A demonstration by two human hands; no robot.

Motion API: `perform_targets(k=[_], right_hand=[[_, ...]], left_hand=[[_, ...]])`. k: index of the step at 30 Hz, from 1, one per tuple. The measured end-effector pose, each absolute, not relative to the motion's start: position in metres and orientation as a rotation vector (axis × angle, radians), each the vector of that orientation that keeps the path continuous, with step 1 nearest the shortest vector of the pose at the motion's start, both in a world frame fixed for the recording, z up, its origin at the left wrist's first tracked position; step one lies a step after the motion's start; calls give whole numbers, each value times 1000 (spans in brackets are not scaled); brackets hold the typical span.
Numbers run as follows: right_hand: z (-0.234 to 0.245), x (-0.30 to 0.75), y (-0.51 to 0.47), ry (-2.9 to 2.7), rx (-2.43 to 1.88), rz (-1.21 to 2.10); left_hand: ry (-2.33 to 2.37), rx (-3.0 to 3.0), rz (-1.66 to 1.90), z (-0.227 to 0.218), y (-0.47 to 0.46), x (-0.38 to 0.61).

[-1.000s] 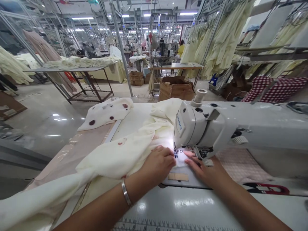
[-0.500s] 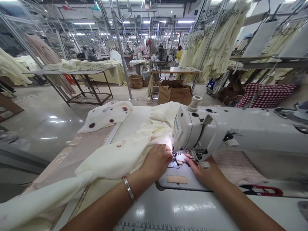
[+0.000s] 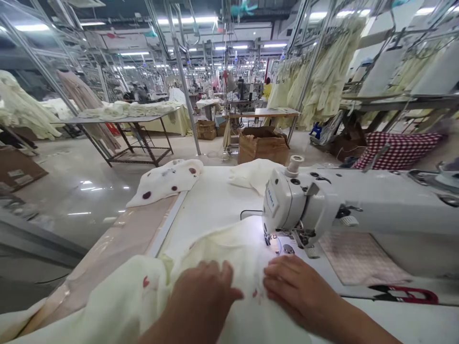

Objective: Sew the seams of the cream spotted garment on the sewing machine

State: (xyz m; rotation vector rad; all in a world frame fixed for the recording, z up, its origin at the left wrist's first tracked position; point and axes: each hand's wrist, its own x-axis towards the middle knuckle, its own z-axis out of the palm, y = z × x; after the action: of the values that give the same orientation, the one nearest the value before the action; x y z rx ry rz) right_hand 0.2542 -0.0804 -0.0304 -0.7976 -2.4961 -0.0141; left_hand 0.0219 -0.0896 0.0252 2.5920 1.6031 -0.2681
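Cream fabric (image 3: 247, 258) with small reddish printed marks lies over the sewing machine table, its far edge close to the needle area. My left hand (image 3: 204, 296), slightly blurred, rests on this fabric with thumb and forefinger apart. On the same fabric to the right, my right hand (image 3: 301, 289) lies fairly flat with fingers stretched towards the machine. The white sewing machine (image 3: 287, 205) stands just beyond, its lamp lighting the presser foot (image 3: 268, 239). Whether the fabric is under the foot I cannot tell.
Thread snips (image 3: 412, 294) with red handles lie at right, near a pink checked cloth (image 3: 362, 258). A white cloth with dark spots (image 3: 168, 181) sits at the table's far left. A cardboard box (image 3: 263, 148) stands on the floor beyond.
Both hands have come back from the needle area towards me and now lie on the fabric. The cream fabric has shifted nearer and spread in front of the machine. The view has tilted up slightly.
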Motion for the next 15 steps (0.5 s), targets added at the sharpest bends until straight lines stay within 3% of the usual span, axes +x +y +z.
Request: perform_targets(k=[3,6,15], right_hand=[[-32,251,-82,-2538,-788,109],[-37,254,-82,-2509,-803,110],[-55,265,-51,-2578,-984,-163]], left_hand=[[1251,2881,128,10,-70,46],[983,2992,296,-13,-43,60],[746,3084,779,-48,15,46]])
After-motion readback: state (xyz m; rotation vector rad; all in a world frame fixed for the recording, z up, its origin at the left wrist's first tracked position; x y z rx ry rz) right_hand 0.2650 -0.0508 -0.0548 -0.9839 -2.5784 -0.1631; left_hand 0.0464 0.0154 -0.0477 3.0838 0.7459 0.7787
